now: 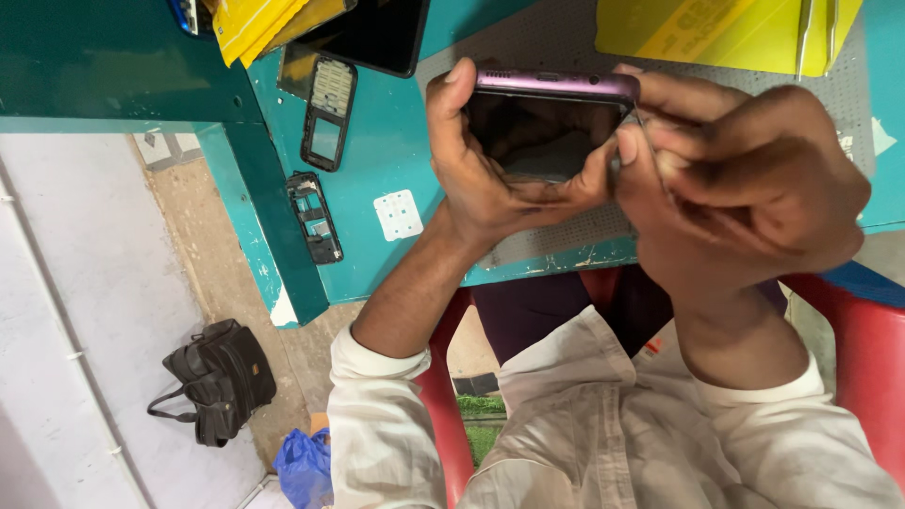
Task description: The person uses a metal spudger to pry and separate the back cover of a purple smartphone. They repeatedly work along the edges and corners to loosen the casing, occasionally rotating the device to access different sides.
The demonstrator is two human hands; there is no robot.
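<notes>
Phone repair workshop: stripped phone frames (325, 113) and a loose keypad (398, 215) lie on a worn teal tabletop (377, 160) with a grey work mat (556, 42).

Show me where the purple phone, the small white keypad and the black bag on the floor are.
purple phone (556, 87): head view, on its purple top edge, held in both hands.
white keypad (398, 215): head view, middle of the pad on the teal table.
black bag (222, 377): head view, centre of its body on the floor.

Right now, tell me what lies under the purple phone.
Under the purple phone a grey perforated mat covers the teal table. Both hands, left hand and right hand, hide the rest.
</notes>
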